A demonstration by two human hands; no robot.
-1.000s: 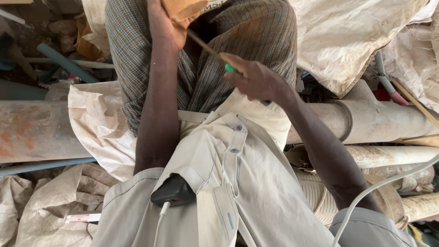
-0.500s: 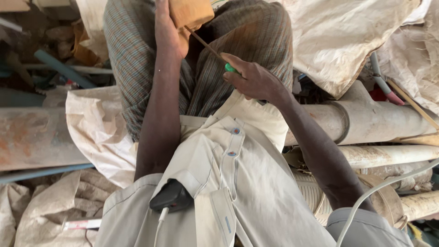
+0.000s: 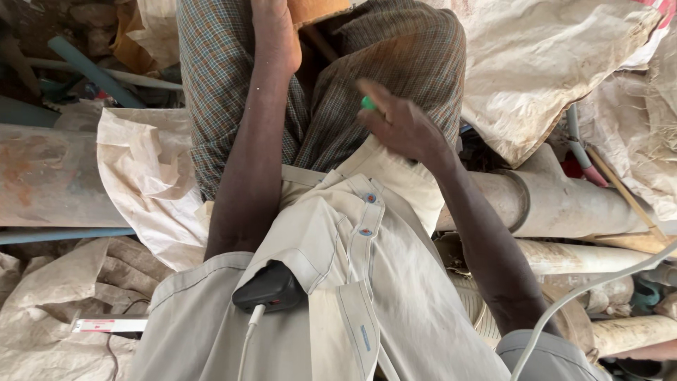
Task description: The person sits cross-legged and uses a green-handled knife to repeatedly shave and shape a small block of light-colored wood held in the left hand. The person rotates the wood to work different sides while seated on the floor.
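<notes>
My left hand (image 3: 276, 32) reaches up to the top edge of the view and rests against an orange-brown piece (image 3: 319, 10), most of which is cut off. My right hand (image 3: 402, 127) is closed around a thin tool with a green handle (image 3: 367, 104); only the handle tip shows above the fingers. A dark thin shaft (image 3: 321, 44) runs between the two hands, partly in shadow. Both hands are over my lap, which is covered by checked cloth (image 3: 395, 63). A pale buttoned shirt (image 3: 352, 233) fills the lower middle.
A black device with a white cable (image 3: 271, 289) sits at my shirt pocket. Large dusty pipes (image 3: 550, 201) lie to the right and one (image 3: 42, 176) to the left. Worn woven sacks (image 3: 557, 63) lie around, with thinner blue pipes (image 3: 84, 63) at upper left.
The view has shifted so the hands sit higher in the frame. The orange-brown piece is now mostly out of view, and my right hand has drawn slightly down and away from it.
</notes>
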